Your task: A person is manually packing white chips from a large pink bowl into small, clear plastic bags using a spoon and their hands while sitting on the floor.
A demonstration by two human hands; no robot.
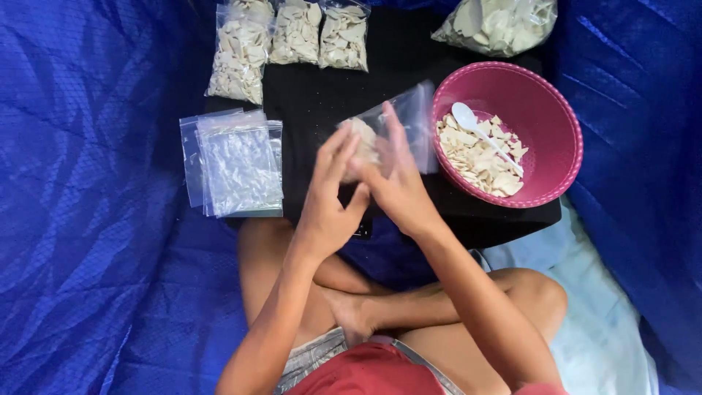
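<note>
Both hands hold a small clear bag (387, 135) of pale chips just left of the pink bowl (556, 110), over the black surface (322, 95). The left hand (325, 201) and right hand (395, 183) pinch together on its lower edge, steadying it upright so nothing spills. Empty bags (234, 161) lie further left of the bowl, and filled bags (292, 36) beyond them; a white spoon (475, 128) rests in the bowl, all within easy reach.

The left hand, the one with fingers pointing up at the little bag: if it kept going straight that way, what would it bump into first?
The left hand already touches the small clear bag that both hands hold. Past that, probably the three filled bags at the mat's far edge, though depth is unclear.
</note>
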